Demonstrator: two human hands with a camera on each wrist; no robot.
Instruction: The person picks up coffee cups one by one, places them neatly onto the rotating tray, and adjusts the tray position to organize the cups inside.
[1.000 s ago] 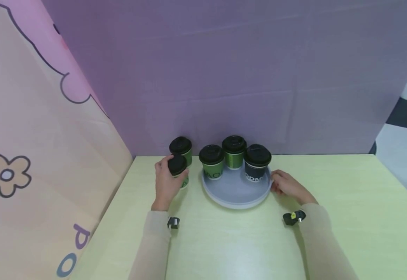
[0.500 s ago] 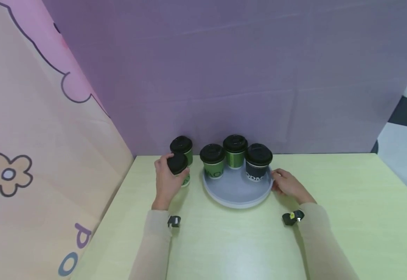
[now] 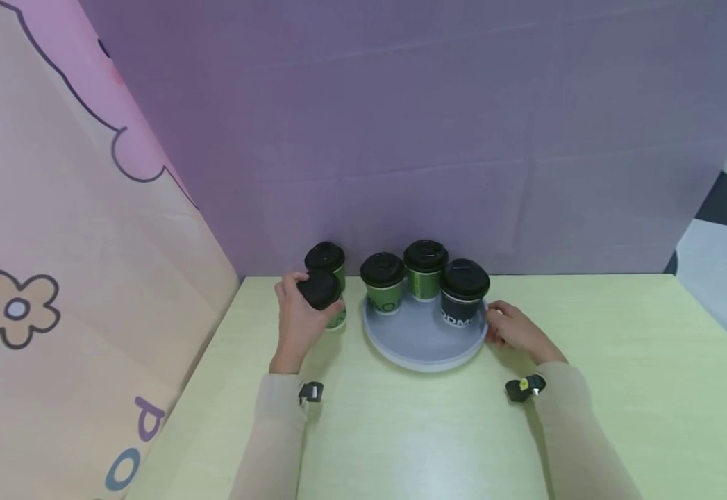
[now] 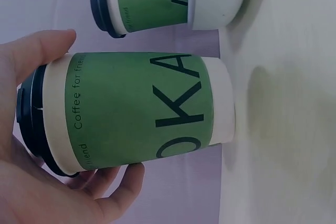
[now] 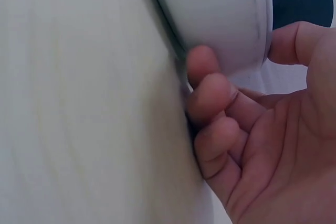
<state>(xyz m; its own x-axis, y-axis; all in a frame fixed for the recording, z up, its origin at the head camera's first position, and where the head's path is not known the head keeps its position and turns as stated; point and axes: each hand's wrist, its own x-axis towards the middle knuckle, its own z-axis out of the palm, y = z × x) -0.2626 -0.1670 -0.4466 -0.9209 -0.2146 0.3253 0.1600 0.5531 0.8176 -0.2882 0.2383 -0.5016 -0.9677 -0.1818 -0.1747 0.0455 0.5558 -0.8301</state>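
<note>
In the head view my left hand [image 3: 303, 321] holds a green paper coffee cup [image 4: 136, 108] by its black lid and upper rim. The cup leans slightly, its base close to the tabletop. My right hand [image 3: 513, 330] grips the right edge of a round grey turntable [image 3: 422, 347], thumb at the rim and fingers curled against its side wall. Standing on the turntable are a green cup [image 3: 385, 297] at left, another green cup [image 3: 425, 283] behind and a dark cup [image 3: 459, 310] at right, all with black lids.
Another black-lidded green cup [image 3: 326, 257] stands behind the held one, partly hidden by it. A purple backdrop [image 3: 400, 139] rises at the back edge of the pale table [image 3: 413, 437], and a printed cloth [image 3: 88, 243] borders it at left.
The turntable has turned slightly clockwise under my right hand, carrying its cups along. My left hand has tipped the held cup and shifted it a little to the right.
</note>
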